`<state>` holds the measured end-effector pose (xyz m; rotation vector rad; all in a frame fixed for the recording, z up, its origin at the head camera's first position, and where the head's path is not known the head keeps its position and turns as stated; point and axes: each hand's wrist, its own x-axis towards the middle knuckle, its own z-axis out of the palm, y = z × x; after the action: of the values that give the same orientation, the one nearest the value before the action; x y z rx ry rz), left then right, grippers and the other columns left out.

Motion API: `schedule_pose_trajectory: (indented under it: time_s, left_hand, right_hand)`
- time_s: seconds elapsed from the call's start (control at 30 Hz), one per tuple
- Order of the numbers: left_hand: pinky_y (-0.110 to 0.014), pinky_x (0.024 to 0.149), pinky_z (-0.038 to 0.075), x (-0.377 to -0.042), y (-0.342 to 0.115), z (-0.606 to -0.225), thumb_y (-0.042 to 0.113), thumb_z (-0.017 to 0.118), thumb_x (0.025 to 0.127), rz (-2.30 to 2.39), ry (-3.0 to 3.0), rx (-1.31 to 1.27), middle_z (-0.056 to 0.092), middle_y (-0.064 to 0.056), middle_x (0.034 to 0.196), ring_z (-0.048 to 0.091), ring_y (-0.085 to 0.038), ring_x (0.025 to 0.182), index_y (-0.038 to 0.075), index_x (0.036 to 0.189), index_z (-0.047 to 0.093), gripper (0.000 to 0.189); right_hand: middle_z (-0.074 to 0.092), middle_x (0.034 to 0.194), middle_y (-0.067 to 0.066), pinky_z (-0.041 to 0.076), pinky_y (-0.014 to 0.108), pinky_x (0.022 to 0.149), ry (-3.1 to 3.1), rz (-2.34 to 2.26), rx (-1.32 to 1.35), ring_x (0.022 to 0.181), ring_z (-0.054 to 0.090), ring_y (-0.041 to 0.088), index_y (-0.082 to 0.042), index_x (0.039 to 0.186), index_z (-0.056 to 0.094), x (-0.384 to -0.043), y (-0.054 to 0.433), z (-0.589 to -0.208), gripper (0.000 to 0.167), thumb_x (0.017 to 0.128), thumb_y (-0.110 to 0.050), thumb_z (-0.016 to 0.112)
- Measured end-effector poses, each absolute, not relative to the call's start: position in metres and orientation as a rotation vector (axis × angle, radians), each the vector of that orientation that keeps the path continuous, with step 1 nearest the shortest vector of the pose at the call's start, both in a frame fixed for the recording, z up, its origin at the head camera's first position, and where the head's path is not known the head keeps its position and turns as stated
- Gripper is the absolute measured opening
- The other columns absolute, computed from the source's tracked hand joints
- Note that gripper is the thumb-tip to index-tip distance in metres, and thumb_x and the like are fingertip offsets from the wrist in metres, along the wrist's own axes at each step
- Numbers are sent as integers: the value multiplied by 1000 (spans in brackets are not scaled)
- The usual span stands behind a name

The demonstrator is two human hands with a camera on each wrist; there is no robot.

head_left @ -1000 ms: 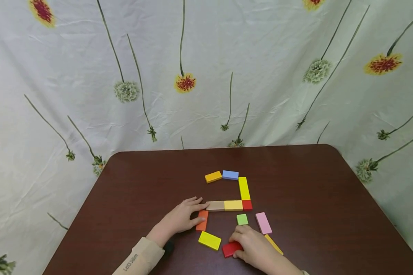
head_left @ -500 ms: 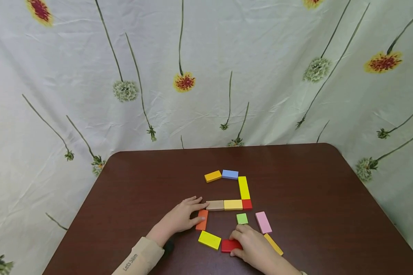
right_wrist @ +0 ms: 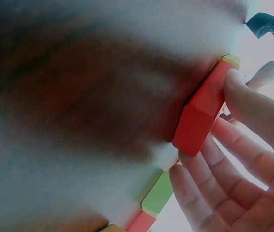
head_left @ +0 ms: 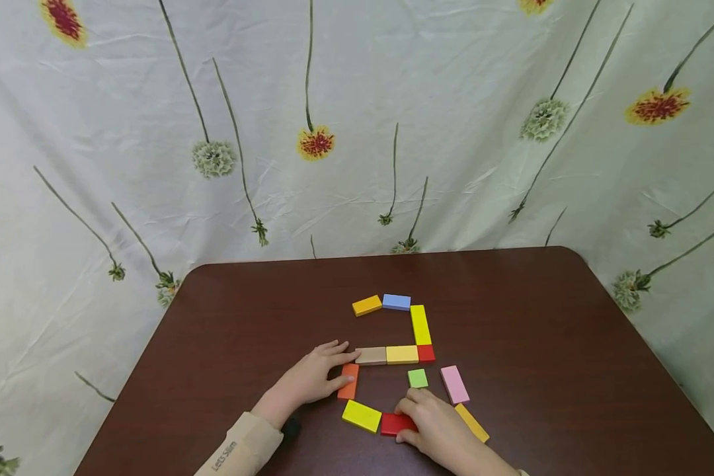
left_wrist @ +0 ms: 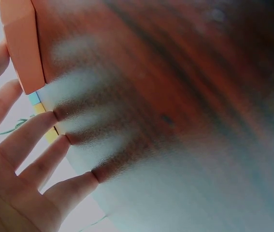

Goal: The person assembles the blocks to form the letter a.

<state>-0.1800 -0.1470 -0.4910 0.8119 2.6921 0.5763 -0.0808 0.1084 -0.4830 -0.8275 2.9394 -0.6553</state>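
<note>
My right hand (head_left: 433, 423) pinches a red wooden block (head_left: 396, 424) with the thumb at its near side and fingers at its far side. In the right wrist view, the red block (right_wrist: 199, 108) shows between thumb and fingertips. The red block's left end is right at the corner of a bright yellow block (head_left: 361, 416). My left hand (head_left: 315, 373) rests with fingers spread and fairly straight, thumb and index finger touching an orange block (head_left: 348, 382). In the left wrist view, the orange block (left_wrist: 23, 46) stands beside thumb and index fingertips.
Beyond the hands a tan block (head_left: 371, 356), a pale yellow block (head_left: 402, 355), a small red block (head_left: 426, 353), a long yellow block (head_left: 420, 324), a blue block (head_left: 396, 302) and an amber block (head_left: 367, 305) form a bent line. Green (head_left: 418, 378), pink (head_left: 455, 384) and amber-yellow (head_left: 472, 423) blocks lie to the right.
The red block in my right hand has slid slightly left and turned straighter, closing up to the yellow block. My left hand has stayed in place at the orange block.
</note>
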Motion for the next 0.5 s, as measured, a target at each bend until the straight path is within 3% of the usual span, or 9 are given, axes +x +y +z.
schedule_pose_trajectory:
  time_s: [0.5]
  left_hand:
    - [-59,109,39,-179,-147,-490,31,67,94,582,2697,825,49,-17,149,39,-41,140,17,142,55,52]
  right_hand:
    - [58,87,-8,53,22,74,2922,-667,-862,85,55,9,-12,98,75,-82,109,-482,26,79,-27,83]
